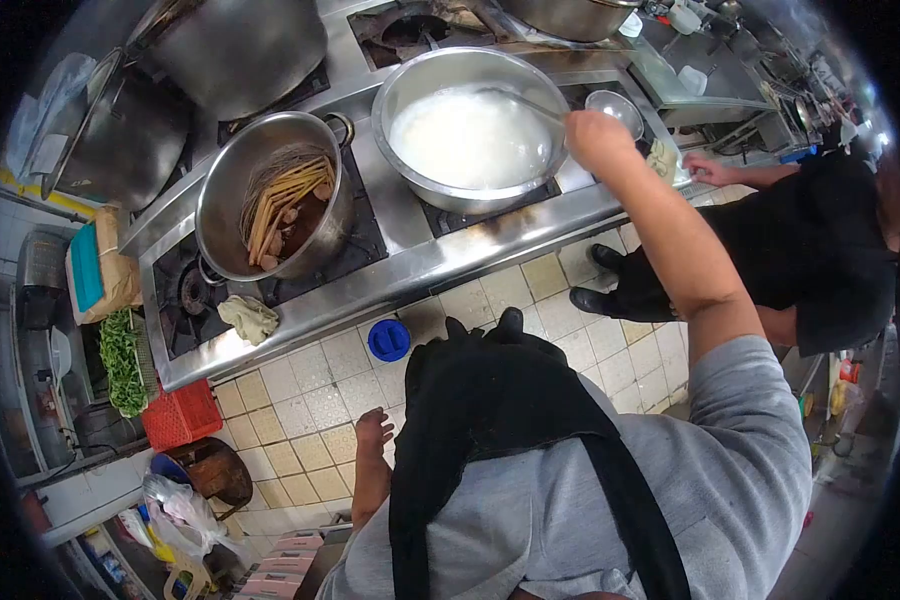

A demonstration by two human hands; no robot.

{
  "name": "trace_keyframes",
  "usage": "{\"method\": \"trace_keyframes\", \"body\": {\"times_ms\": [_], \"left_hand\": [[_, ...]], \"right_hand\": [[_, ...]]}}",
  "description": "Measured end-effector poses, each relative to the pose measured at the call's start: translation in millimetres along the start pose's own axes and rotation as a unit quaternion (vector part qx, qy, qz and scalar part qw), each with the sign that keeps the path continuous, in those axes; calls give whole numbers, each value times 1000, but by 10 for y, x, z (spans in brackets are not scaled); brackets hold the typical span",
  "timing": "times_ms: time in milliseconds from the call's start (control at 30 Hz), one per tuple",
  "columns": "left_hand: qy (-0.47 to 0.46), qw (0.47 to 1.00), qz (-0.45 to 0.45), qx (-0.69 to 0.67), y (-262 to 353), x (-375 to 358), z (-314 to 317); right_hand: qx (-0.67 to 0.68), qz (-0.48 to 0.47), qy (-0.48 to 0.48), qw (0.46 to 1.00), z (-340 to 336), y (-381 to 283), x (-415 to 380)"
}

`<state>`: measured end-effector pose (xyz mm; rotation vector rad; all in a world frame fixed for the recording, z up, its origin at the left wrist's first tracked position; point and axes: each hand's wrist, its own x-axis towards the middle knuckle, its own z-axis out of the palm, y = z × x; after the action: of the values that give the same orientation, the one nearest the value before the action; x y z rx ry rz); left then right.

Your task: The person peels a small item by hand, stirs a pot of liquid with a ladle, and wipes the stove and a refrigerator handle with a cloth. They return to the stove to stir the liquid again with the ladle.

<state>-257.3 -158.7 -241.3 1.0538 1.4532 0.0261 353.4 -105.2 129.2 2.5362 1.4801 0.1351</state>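
Note:
My right hand [600, 140] is closed around the end of a long-handled metal utensil [532, 106] above the rim of a wide metal bowl [460, 192]. The utensil slants down into white, cloudy liquid [465, 140], which hides its head. My left hand [373, 430] hangs low by my side over the floor, fingers apart and holding nothing. Left of the bowl, a two-handled pot [335, 215] on a burner holds brown liquid, yellowish stalks [275, 205] and some brown lumps.
Large pots [240, 60] stand at the back left. A crumpled cloth [249, 318] lies on the stove's front edge, near greens [122, 365] and a red crate [182, 415]. A blue lidded object [389, 340] sits on the floor. Another person [790, 250] stands at right, a hand [708, 170] near the stove corner.

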Motion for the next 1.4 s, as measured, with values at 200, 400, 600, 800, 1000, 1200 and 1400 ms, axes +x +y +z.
{"method": "trace_keyframes", "body": {"times_ms": [200, 400, 600, 800, 1000, 1200, 1400], "left_hand": [[-29, 997, 5, 70, -140, 169, -64], [30, 982, -133, -131, 391, -35, 14], [29, 984, -126, -125, 469, -41, 0], [8, 981, -145, -132, 316, 54, -33], [30, 984, -132, -119, 524, -235, 5], [14, 983, -124, -135, 294, -67, -36], [22, 987, -121, -105, 481, -53, 48]], "right_hand": [[-26, -28, -81, 996, -502, 174, -223], [-11, -164, -181, 970, -926, 169, -430], [104, -210, -143, 962, -629, -95, -444], [94, -108, -56, 988, -197, -635, -380], [52, -3, -33, 998, 219, -495, -132], [122, -60, -109, 985, 21, -469, -291], [403, 2, -242, 883, -127, -484, -419]]}}
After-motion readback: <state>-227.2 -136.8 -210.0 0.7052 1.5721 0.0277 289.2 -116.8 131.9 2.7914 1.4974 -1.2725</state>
